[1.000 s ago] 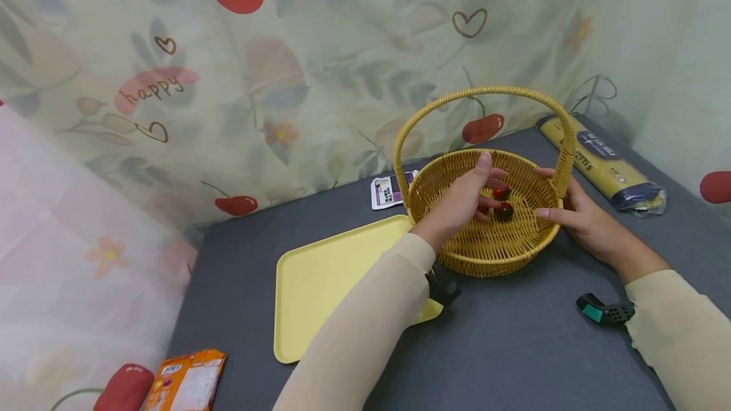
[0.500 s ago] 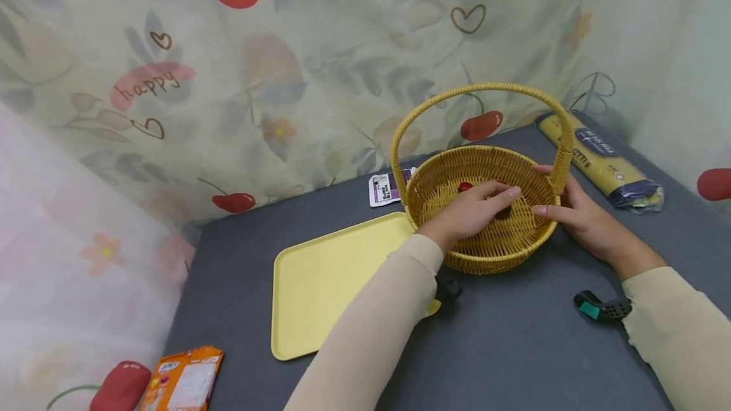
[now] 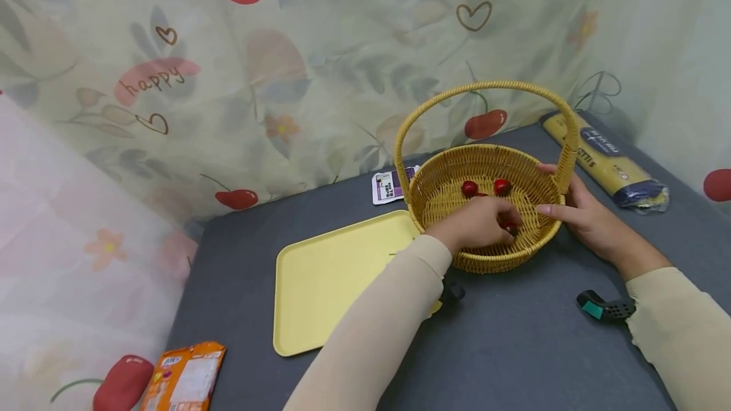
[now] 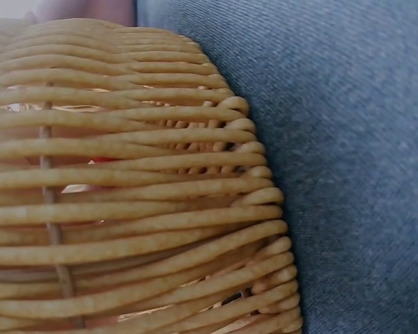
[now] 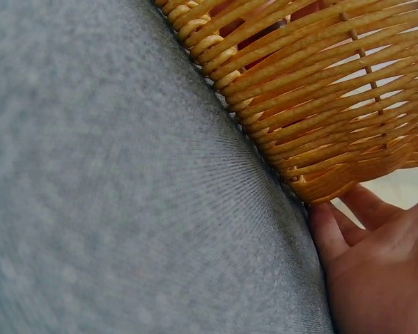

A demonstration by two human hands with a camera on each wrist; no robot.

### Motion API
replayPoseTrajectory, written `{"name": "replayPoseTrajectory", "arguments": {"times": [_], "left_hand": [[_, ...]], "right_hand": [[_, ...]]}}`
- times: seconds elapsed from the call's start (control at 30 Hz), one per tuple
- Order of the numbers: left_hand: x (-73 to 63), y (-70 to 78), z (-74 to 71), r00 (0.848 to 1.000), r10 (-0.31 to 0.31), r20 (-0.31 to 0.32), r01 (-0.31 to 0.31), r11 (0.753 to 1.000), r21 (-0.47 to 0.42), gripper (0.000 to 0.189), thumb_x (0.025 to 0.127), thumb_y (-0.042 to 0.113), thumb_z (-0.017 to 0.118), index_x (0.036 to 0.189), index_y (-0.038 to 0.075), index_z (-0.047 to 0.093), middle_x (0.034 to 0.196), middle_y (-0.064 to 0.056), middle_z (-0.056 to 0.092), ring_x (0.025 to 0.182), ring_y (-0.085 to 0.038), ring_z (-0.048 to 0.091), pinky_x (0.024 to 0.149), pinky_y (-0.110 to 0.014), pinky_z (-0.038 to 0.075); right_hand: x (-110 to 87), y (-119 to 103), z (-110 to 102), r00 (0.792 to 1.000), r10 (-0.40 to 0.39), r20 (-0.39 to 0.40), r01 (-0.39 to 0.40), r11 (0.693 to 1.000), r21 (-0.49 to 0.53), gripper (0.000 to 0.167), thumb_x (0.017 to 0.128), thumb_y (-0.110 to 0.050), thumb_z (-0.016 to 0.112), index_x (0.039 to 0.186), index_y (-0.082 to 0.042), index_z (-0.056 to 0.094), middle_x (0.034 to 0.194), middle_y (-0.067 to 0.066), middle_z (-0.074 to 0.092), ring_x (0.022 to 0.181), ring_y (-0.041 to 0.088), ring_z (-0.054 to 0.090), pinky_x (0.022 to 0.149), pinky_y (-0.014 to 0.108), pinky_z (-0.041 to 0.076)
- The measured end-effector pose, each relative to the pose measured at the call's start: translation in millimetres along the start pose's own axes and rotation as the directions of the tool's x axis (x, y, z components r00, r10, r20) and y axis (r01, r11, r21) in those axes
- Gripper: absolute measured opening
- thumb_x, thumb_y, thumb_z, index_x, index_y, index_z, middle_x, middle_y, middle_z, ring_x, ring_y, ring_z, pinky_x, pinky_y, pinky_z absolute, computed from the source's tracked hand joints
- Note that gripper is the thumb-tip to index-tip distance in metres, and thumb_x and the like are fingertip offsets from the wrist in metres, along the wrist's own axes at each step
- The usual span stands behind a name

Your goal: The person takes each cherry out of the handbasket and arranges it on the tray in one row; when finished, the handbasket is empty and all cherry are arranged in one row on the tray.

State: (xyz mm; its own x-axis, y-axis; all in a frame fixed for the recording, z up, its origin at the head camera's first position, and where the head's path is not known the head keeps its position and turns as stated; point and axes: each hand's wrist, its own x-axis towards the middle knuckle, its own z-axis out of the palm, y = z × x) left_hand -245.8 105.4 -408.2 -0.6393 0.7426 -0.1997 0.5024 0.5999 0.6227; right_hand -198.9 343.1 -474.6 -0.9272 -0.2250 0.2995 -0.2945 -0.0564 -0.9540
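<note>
A yellow wicker basket (image 3: 491, 264) with a tall hooped handle stands on the dark grey cloth. Red cherries lie inside it, among them a left one (image 3: 469, 188) and a right one (image 3: 502, 187). My left hand (image 3: 474, 224) reaches down into the basket, fingers curled around a dark red cherry (image 3: 510, 228), partly hidden by them. With thumb inside and fingers outside, my right hand (image 3: 591, 224) grips the basket's right rim by the handle's foot. Woven basket wall (image 4: 139, 181) fills much of the left wrist view.
Left of the basket lies a pale yellow tray (image 3: 325, 290), partly covered by the left sleeve; thin green strands show over it. A purple-white packet (image 3: 388, 188) lies behind, a spaghetti bag (image 3: 611, 163) at right, an orange packet (image 3: 188, 376) at front left.
My left hand has lowered into the basket and toward its front, its fingers curling around a cherry. The cherries behind it have come into view. My right hand has stayed on the rim.
</note>
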Motion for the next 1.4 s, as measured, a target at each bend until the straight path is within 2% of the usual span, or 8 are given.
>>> {"name": "replayPoseTrajectory", "arguments": {"times": [0.2, 0.37, 0.47, 0.67, 0.83, 1.07, 1.27, 1.4], "left_hand": [[-4.5, -2.4, -0.6, 0.990, 0.018, -0.141, -0.040, 0.987, -0.158, 0.025, 0.102, 0.010, 0.078, 0.126, 0.015, 0.072, 0.111, 0.010, 0.067, 0.102, -0.003, 0.061, 0.089, -0.016, 0.049], [-9.0, -6.0, -1.9, 0.965, 0.048, -0.259, -0.128, 0.945, -0.302, 0.023, 0.103, 0.009, 0.077, 0.124, 0.014, 0.071, 0.112, 0.010, 0.067, 0.101, -0.004, 0.064, 0.086, -0.018, 0.052], [-12.9, -6.8, -3.3, 0.938, 0.049, -0.342, -0.184, 0.909, -0.374, 0.026, 0.104, 0.010, 0.077, 0.129, 0.014, 0.072, 0.113, 0.010, 0.068, 0.101, -0.006, 0.065, 0.086, -0.020, 0.054], [-26.4, -10.3, -9.2, 0.863, -0.005, -0.505, -0.277, 0.832, -0.481, 0.027, 0.103, 0.009, 0.077, 0.130, 0.013, 0.074, 0.115, 0.010, 0.067, 0.096, -0.011, 0.067, 0.079, -0.025, 0.058], [-42.9, -15.3, -14.7, 0.838, 0.002, -0.545, -0.363, 0.748, -0.556, 0.029, 0.103, 0.005, 0.076, 0.131, 0.009, 0.069, 0.115, 0.004, 0.067, 0.095, -0.013, 0.072, 0.078, -0.028, 0.060], [-69.6, -23.6, -19.9, 0.809, 0.026, -0.588, -0.392, 0.769, -0.505, 0.034, 0.104, 0.009, 0.076, 0.137, 0.012, 0.073, 0.121, 0.007, 0.068, 0.103, -0.017, 0.068, 0.083, -0.028, 0.058], [-89.4, -28.7, -19.4, 0.811, -0.007, -0.585, -0.411, 0.704, -0.579, 0.028, 0.103, 0.002, 0.075, 0.130, 0.005, 0.069, 0.121, 0.001, 0.068, 0.100, -0.017, 0.069, 0.087, -0.030, 0.059], [-103.2, -33.6, -18.2, 0.810, 0.006, -0.586, -0.420, 0.704, -0.573, 0.032, 0.103, 0.002, 0.075, 0.134, 0.003, 0.068, 0.127, -0.006, 0.068, 0.103, -0.018, 0.070, 0.091, -0.033, 0.059]], "right_hand": [[0.0, 1.1, -0.3, 1.000, -0.007, 0.003, 0.007, 1.000, 0.008, 0.070, 0.106, 0.011, 0.055, 0.166, -0.016, 0.031, 0.156, 0.017, 0.036, 0.135, 0.019, 0.049, 0.098, 0.020, 0.046], [0.0, 1.3, 1.3, 1.000, -0.001, 0.004, 0.001, 1.000, 0.003, 0.070, 0.106, 0.010, 0.055, 0.166, -0.016, 0.030, 0.155, 0.016, 0.038, 0.135, 0.018, 0.049, 0.099, 0.020, 0.045], [-0.3, 1.7, 2.5, 1.000, 0.001, 0.004, -0.001, 1.000, -0.010, 0.070, 0.106, 0.009, 0.055, 0.167, -0.016, 0.030, 0.154, 0.016, 0.039, 0.136, 0.018, 0.050, 0.098, 0.020, 0.046], [0.1, 2.2, 5.1, 1.000, 0.017, 0.007, -0.016, 0.999, -0.035, 0.071, 0.107, 0.008, 0.056, 0.168, -0.017, 0.029, 0.158, 0.016, 0.033, 0.138, 0.020, 0.044, 0.098, 0.019, 0.045], [1.4, 0.3, 5.7, 1.000, 0.006, 0.007, -0.006, 1.000, -0.021, 0.072, 0.106, 0.010, 0.056, 0.168, -0.016, 0.029, 0.157, 0.016, 0.033, 0.136, 0.020, 0.046, 0.098, 0.019, 0.045], [0.5, -0.9, 4.1, 1.000, -0.022, 0.011, 0.022, 1.000, 0.020, 0.071, 0.105, 0.013, 0.055, 0.166, -0.014, 0.032, 0.155, 0.014, 0.037, 0.133, 0.017, 0.050, 0.096, 0.020, 0.049], [-0.2, -0.2, 1.5, 1.000, -0.022, 0.001, 0.022, 1.000, 0.003, 0.070, 0.105, 0.013, 0.055, 0.166, -0.013, 0.032, 0.158, 0.015, 0.032, 0.136, 0.017, 0.046, 0.098, 0.019, 0.046], [0.1, -0.2, 0.4, 1.000, -0.018, 0.002, 0.018, 1.000, 0.002, 0.069, 0.105, 0.012, 0.054, 0.166, -0.014, 0.032, 0.159, 0.016, 0.031, 0.136, 0.018, 0.045, 0.098, 0.019, 0.044]]}}
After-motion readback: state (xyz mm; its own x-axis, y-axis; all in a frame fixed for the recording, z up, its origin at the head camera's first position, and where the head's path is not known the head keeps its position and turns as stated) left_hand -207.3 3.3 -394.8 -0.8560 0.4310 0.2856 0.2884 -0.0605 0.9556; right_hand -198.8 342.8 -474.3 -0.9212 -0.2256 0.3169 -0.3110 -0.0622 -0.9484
